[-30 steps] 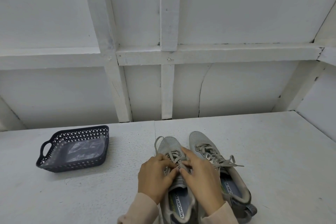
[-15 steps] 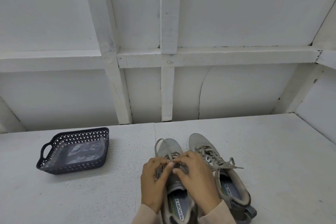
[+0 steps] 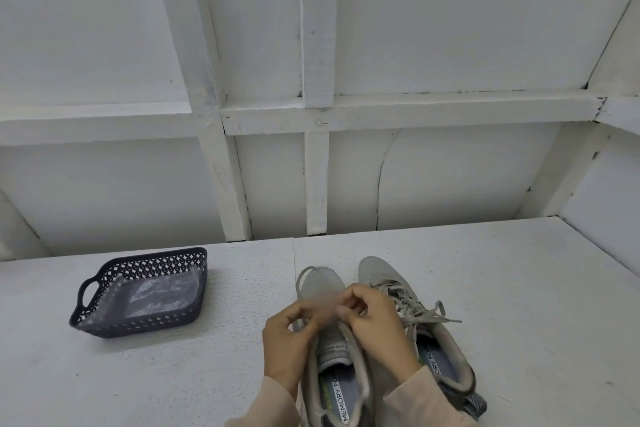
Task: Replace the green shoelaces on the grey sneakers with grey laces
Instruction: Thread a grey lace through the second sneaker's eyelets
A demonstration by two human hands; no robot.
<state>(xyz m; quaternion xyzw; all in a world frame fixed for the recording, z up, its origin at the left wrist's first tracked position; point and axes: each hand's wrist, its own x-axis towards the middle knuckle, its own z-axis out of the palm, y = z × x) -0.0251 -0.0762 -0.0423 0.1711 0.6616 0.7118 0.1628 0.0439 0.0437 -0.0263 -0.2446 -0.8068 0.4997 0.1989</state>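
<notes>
Two grey sneakers stand side by side at the table's near edge, toes pointing away from me. The right sneaker (image 3: 388, 274) carries a tied grey lace (image 3: 431, 314). Both hands work over the laces of the left sneaker (image 3: 320, 282). My left hand (image 3: 289, 340) has its fingers curled and pinches the grey lace at the shoe's left side. My right hand (image 3: 375, 319) pinches the lace at the middle of the shoe. A loop of that lace (image 3: 300, 279) arcs past the left sneaker's toe. My fingers hide the lacing itself.
A dark perforated basket (image 3: 194, 308) with a clear plastic bag (image 3: 156, 296) inside stands on the white table (image 3: 519, 288) to the left. A white panelled wall (image 3: 415, 166) rises behind the table, and another wall closes in at the right.
Both hands have slid forward along the left sneaker toward its toe, and their fingertips have come together on the lace. The view has tilted slightly.
</notes>
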